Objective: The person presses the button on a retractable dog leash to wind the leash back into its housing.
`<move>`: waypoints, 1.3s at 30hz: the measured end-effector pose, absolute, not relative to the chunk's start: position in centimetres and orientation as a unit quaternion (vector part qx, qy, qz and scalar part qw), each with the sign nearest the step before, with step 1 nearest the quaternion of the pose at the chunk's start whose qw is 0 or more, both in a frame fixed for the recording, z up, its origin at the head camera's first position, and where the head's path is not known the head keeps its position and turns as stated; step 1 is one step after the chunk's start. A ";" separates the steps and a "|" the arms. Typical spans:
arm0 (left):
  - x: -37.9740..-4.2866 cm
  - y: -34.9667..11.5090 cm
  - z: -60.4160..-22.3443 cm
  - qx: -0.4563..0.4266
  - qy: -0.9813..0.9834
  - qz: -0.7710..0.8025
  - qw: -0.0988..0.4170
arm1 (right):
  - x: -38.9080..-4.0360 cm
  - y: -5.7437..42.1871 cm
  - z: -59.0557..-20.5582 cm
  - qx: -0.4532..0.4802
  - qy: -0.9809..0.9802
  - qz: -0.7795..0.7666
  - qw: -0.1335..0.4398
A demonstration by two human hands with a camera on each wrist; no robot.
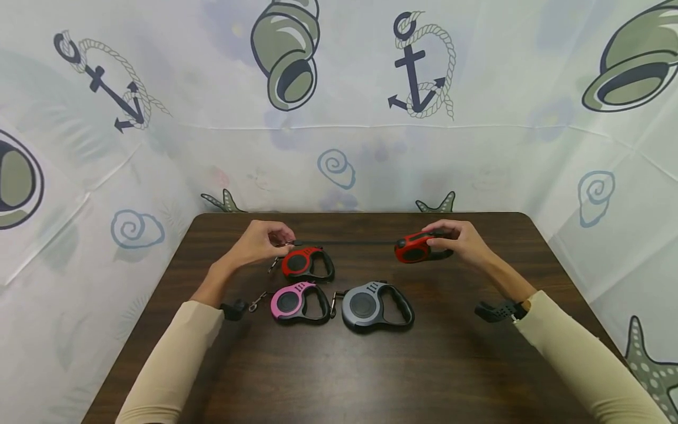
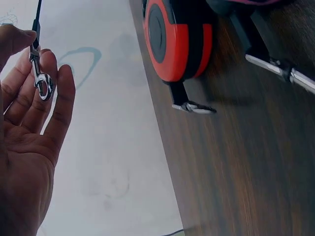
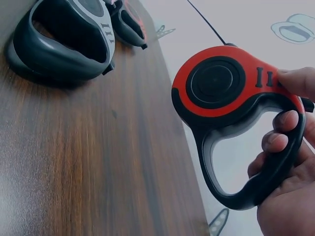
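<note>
My right hand (image 1: 454,237) grips the black handle of a red retractable dog leash (image 3: 214,83), with the fingers curled through the handle loop. A thin dark cord (image 1: 349,242) stretches straight from its case across to my left hand (image 1: 263,240). In the left wrist view, the thumb and fingers of that hand pinch the cord's end just above a silver snap hook (image 2: 42,78). Below the left hand, a second red leash (image 1: 298,263) lies on the table. Nearer the front sit a pink leash (image 1: 288,302) and a larger grey leash (image 1: 363,304).
The dark wooden table (image 1: 371,377) has a rounded far edge against a patterned white cloth (image 1: 371,165). A silver hook (image 1: 258,301) of the pink leash points left. The grey leash's hook (image 1: 333,305) lies beside the pink leash's handle.
</note>
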State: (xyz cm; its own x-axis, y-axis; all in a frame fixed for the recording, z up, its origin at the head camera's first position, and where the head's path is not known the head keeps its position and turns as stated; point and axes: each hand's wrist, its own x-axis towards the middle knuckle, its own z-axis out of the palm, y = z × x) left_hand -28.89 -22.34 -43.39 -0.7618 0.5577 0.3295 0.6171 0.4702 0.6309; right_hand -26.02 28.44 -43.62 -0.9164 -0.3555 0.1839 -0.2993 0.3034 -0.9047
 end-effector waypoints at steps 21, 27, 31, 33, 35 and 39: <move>-29.0 -19.8 -43.5 -0.337 -0.849 -0.407 0.020 | -26.3 26.4 -44.0 -0.206 0.806 -0.555 0.031; -29.1 -19.7 -43.7 -0.344 -0.844 -0.412 0.021 | -26.2 25.6 -44.1 -0.206 0.800 -0.562 0.036; -28.9 -19.5 -43.8 -0.346 -0.843 -0.411 0.022 | -26.1 25.3 -44.1 -0.198 0.799 -0.566 0.043; -28.9 -19.3 -43.8 -0.346 -0.844 -0.409 0.022 | -26.0 25.1 -44.1 -0.196 0.798 -0.568 0.042; -28.8 -19.1 -43.8 -0.346 -0.845 -0.408 0.023 | -26.1 24.9 -44.1 -0.196 0.796 -0.571 0.041; -28.9 -18.5 -43.9 -0.349 -0.844 -0.406 0.030 | -26.2 24.5 -44.2 -0.200 0.794 -0.574 0.036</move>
